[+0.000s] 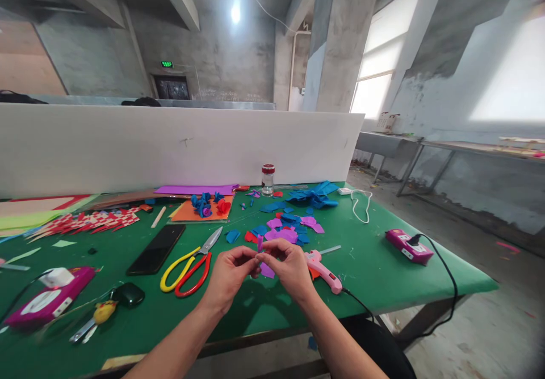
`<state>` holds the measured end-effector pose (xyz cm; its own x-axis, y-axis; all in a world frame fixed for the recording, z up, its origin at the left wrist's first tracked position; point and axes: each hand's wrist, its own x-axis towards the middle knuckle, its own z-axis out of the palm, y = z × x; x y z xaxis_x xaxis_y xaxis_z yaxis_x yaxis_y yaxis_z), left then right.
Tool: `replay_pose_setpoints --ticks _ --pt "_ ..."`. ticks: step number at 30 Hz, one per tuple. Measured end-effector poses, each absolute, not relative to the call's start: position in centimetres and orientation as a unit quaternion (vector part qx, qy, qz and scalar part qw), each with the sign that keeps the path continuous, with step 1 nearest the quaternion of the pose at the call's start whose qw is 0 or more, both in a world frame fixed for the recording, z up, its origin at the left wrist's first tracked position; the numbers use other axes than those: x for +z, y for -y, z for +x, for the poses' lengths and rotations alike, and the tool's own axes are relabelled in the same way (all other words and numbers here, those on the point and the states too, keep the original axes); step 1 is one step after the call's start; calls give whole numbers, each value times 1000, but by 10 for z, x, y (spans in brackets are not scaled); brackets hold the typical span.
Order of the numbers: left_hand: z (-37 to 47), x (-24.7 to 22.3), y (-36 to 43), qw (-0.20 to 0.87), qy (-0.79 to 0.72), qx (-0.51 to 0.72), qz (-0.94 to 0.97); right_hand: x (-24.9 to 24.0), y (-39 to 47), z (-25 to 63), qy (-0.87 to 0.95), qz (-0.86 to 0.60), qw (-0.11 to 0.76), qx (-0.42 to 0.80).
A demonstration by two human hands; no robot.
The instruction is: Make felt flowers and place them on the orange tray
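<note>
Both my hands meet above the green table, fingertips pinched on a small piece of purple paper (pixel 260 243) that stands up between them. My left hand (pixel 233 270) is closed on its left side, and my right hand (pixel 288 264) is closed on its right. Just beyond them lie loose purple paper petals (pixel 284 234) mixed with blue paper pieces (pixel 302 237) and a few red ones. A pink glue gun (pixel 326 272) rests right of my right hand. Scissors (pixel 200 262) with yellow and red handles lie left of my left hand, blades partly spread.
A black phone (pixel 156 249), a purple power strip (pixel 53 299) and keys (pixel 103 312) lie left. Finished-looking paper flowers (pixel 206 204) sit on orange paper. A red-lidded jar (pixel 268 180) stands by the white partition (pixel 183 146). Another purple power strip (pixel 409 247) trails a cable right.
</note>
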<state>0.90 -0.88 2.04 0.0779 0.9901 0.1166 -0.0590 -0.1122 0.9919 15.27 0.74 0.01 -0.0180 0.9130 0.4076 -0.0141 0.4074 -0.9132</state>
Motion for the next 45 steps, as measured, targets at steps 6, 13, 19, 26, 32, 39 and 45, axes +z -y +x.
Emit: replay_pose_setpoints --ticks 6,13,19,26,32,39,45 --pt "2 15 5 393 -390 560 617 11 9 147 638 -360 628 262" --pt "-7 22 11 238 -383 557 698 9 14 144 666 -307 648 207" --pt "-6 22 13 237 -390 540 707 8 14 144 679 -291 656 159" --pt "-5 16 10 213 -362 544 727 5 12 144 681 -284 664 121" --pt "-4 15 10 183 -344 541 745 2 11 145 686 -280 662 116" --pt "-4 16 11 159 -335 537 758 3 11 145 685 -271 667 107" --pt "-4 16 10 154 -333 532 763 3 11 145 686 -273 666 108"
